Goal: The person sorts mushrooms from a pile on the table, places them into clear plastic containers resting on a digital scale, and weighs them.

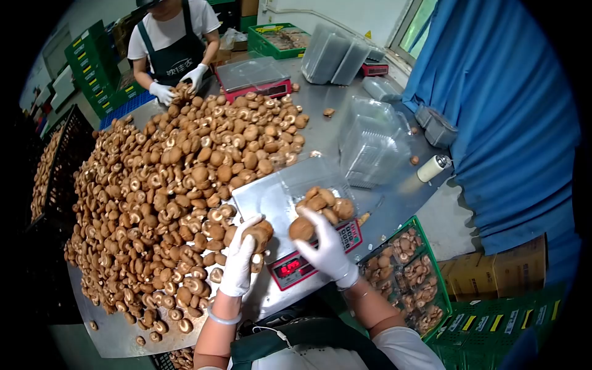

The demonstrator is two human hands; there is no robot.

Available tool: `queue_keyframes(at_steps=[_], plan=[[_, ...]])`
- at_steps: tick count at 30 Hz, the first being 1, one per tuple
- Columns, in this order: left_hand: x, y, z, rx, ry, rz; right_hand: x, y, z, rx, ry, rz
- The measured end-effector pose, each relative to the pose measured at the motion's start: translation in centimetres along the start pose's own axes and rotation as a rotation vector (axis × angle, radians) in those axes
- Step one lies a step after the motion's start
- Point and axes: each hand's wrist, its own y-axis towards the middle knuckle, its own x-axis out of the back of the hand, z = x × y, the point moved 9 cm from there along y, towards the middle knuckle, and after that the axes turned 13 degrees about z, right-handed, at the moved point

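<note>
My left hand [243, 253], in a white glove, is closed around a few brown mushrooms [259, 235] at the right edge of a large mushroom heap [166, 203]. My right hand [324, 246], also gloved, has its fingers on a round mushroom [301, 229] over the scale. Beneath and beyond it, several mushrooms [324, 202] lie in a clear plastic tray on the steel plate of the scale [262, 197]. Red digits glow on the scale's red front panel [290, 267].
Clear tray stacks [370, 145] stand at the right. Across the metal table [327, 98], a co-worker [172, 49] handles mushrooms beside a second scale [253, 77]. A green crate [441, 290] of packed trays sits at the lower right, near a white roll [434, 168] and blue curtain [505, 123].
</note>
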Motion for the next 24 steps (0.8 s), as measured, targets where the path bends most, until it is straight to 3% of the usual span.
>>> queue_keyframes(at_steps=[2, 5, 10, 15, 17, 19, 24], plan=[[-2.4, 2.5, 0.4, 0.030, 0.034, 0.029, 4.6, -0.2, -2.4, -0.041, -0.042, -0.082], [-3.9, 6.3, 1.7, -0.081, 0.142, 0.031, 9.5, 0.7, -6.3, -0.058, -0.147, -0.140], [-6.4, 9.4, 2.3, -0.072, 0.176, -0.013, 7.7, 2.7, -13.4, -0.113, -0.407, 0.188], [-7.0, 10.6, 2.2, -0.093, 0.261, 0.004, 11.7, 3.5, -9.0, -0.003, -0.088, 0.089], [-8.8, 11.4, 2.0, -0.056, 0.275, 0.069, 10.0, 4.7, -4.7, 0.202, -0.010, 0.263], [-9.3, 11.4, 3.3, 0.022, 0.198, 0.005, 8.3, 5.2, -2.4, 0.384, -0.147, 0.260], [-8.2, 10.5, 3.9, 0.007, 0.110, -0.027, 7.3, 5.2, -4.0, 0.360, 0.091, 0.193]])
